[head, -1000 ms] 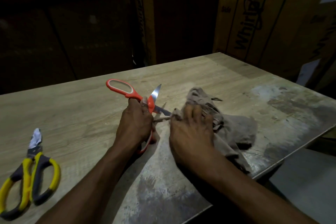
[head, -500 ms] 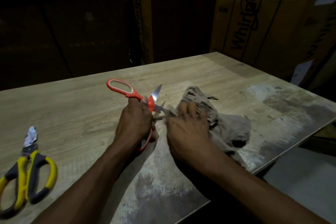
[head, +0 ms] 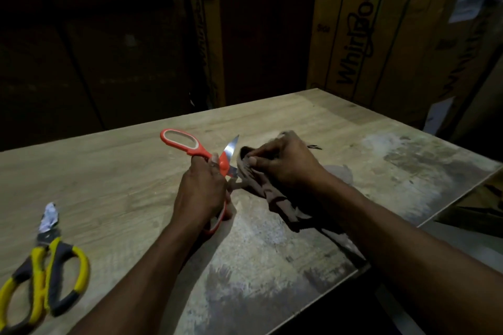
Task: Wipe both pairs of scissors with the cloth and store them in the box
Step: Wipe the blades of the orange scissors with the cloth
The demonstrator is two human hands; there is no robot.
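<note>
At frame centre, the left hand [head: 202, 193] grips the open orange scissors [head: 190, 148]. The right hand [head: 283, 163] clutches the brown cloth [head: 275, 198] around one blade. Yellow scissors [head: 46, 277] lie lower left on the table [head: 109, 171].

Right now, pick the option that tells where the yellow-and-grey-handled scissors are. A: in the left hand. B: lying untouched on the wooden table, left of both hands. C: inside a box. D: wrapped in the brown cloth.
B: the yellow-and-grey-handled scissors lie alone on the wooden table, while the left hand grips the orange-handled scissors.
</note>
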